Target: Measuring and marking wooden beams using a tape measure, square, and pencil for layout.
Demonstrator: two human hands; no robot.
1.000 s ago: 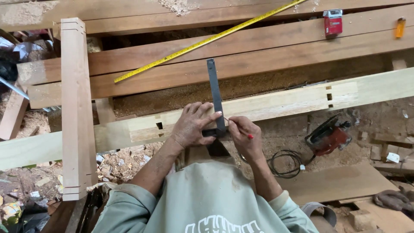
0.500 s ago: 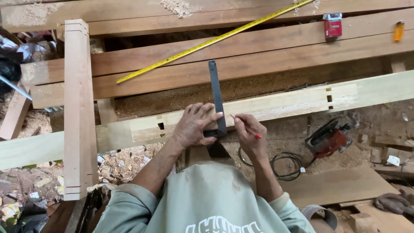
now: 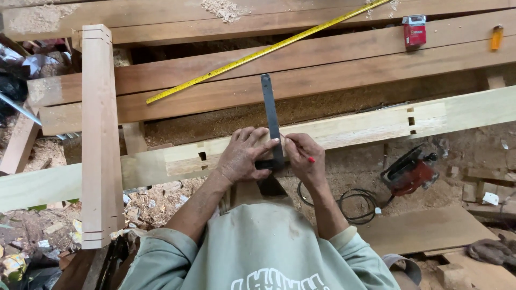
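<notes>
Fingers of the left hand point(image 3: 243, 157) lie spread and flat, pressing a dark metal square point(image 3: 272, 124) down on the pale beam point(image 3: 355, 129); the forefinger reaches right up against the blade's left edge. Just on the blade's other side, the right hand point(image 3: 304, 159) is pinched shut around a thin pencil point(image 3: 299, 150) with a red end, its tip touching the pale beam beside the blade. The square's blade runs across the pale beam and out past its far edge.

Beyond the pale beam, on the darker planks, a yellow tape measure point(image 3: 258, 53) lies stretched at a slant. Farther right on those planks sits a small red and white box point(image 3: 414, 29), upright and rectangular, and near it a little orange lighter point(image 3: 497, 37). On the near side of the pale beam, to the right, a red power tool point(image 3: 411, 173) rests in the sawdust.
</notes>
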